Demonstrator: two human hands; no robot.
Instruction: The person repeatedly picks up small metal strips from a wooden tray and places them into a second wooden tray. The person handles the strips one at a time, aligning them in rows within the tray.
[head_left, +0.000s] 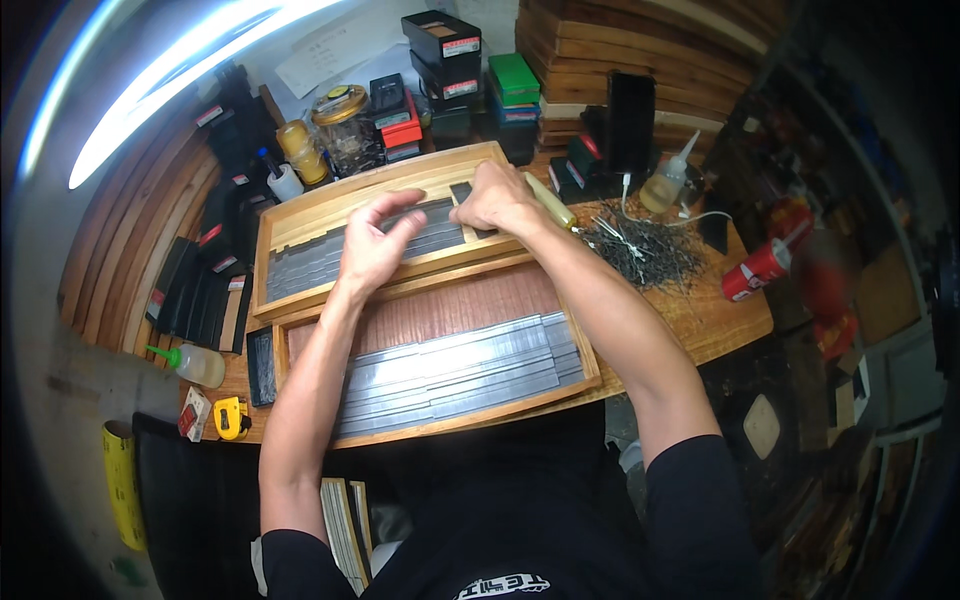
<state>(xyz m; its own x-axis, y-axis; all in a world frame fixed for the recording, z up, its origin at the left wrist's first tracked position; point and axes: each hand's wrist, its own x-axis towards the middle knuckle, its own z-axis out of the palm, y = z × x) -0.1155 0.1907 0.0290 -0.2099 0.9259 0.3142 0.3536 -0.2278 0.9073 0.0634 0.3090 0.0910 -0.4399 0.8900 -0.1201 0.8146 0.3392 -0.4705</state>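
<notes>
Our left hand (378,240) is loosely spread over dark grey strips (310,262) in the wooden tray (330,221); we cannot tell whether our right hand (495,198) pinches anything.

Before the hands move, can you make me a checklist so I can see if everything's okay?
1. Left hand free: ok, fingers apart, nothing seen in it.
2. Right hand holding something: cannot tell; its bent fingers hide what they touch at the right part of the upper tray.
3. Grey strips inside the lower tray: ok where visible; the left forearm hides some.
4. Dark scraps tidied: not ok, loosely heaped right of the trays.
5. Red container away from both hands: ok, near the table's right end.
</notes>
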